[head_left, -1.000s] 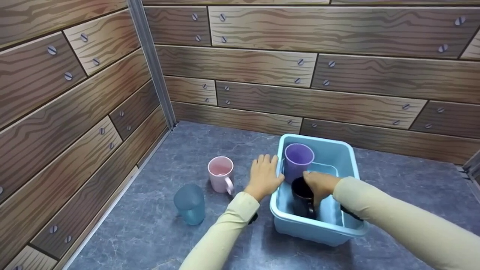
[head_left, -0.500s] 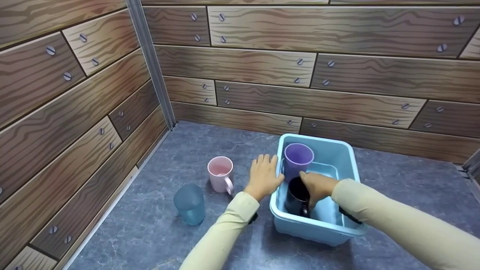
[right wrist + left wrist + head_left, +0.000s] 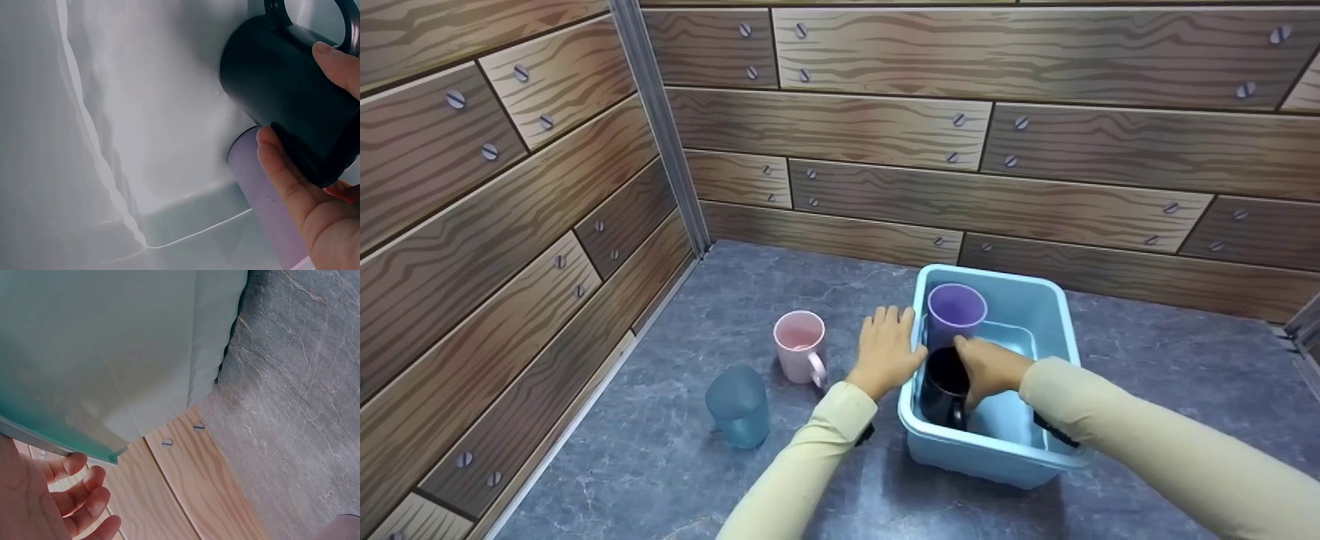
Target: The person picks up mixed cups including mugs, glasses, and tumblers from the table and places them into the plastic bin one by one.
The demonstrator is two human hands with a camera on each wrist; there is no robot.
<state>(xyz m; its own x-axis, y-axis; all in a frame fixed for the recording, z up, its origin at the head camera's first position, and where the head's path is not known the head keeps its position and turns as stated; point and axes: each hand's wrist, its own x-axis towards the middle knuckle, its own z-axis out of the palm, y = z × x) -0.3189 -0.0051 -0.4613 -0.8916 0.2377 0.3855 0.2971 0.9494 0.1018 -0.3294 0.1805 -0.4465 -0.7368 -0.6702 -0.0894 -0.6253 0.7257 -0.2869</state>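
Note:
My right hand (image 3: 990,366) grips a black mug (image 3: 287,84) by its side and rim, inside a light blue plastic bin (image 3: 990,442). The mug stands upright toward the bin's left wall, its handle turned to the front. Just behind it is a purple cup (image 3: 954,330), which my fingertips overlap in the right wrist view. My left hand (image 3: 886,349) rests at the bin's left rim, thumb over the edge. From the left wrist view, its fingers (image 3: 84,489) are loosely bent outside the wall, under the rim.
Left of the bin, a pink mug (image 3: 799,352) stands upright on the dark marbled tabletop (image 3: 660,465). Nearer the front left is a translucent blue-teal cup (image 3: 739,409). Wood-patterned walls (image 3: 877,127) close off the back and left sides.
My right hand has shifted the black mug leftward within the bin, toward its left wall, closer to the purple cup. The left hand stays on the rim.

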